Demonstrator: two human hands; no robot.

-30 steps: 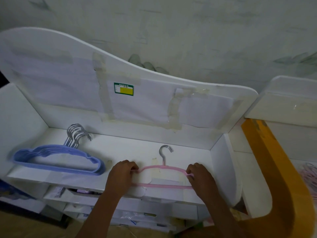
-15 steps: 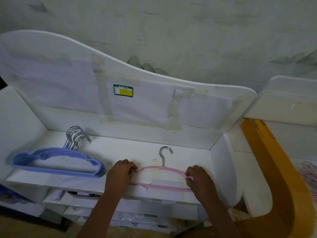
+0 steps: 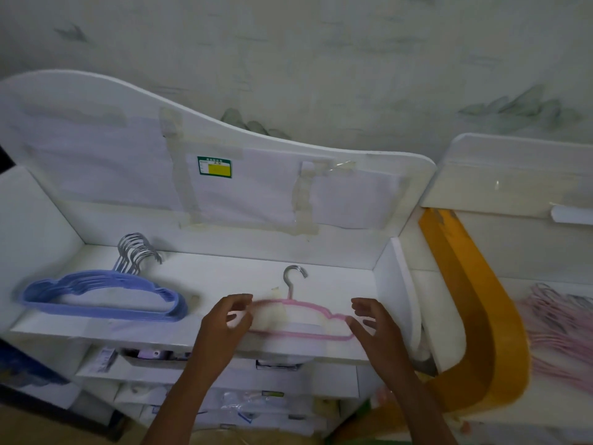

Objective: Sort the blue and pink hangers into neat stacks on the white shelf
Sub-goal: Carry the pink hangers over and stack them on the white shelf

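A single pink hanger [image 3: 308, 319] lies flat on the white shelf [image 3: 224, 274], its metal hook pointing toward the back panel. My left hand [image 3: 227, 319] hovers at the hanger's left end with fingers loosely spread, holding nothing. My right hand [image 3: 372, 319] hovers at its right end, fingers relaxed and apart from the plastic. A stack of several blue hangers [image 3: 106, 297] rests on the left part of the shelf, hooks bunched toward the back.
A heap of pink hangers [image 3: 564, 326] lies on the neighbouring surface at far right, beyond a curved yellow board [image 3: 475, 303]. The taped back panel [image 3: 224, 175] rises behind the shelf. Drawers with small packets sit below the shelf edge.
Both hands gripped the ends of the pink hanger earlier; now they have let go and opened, pulling slightly away. The hanger stays flat on the shelf.
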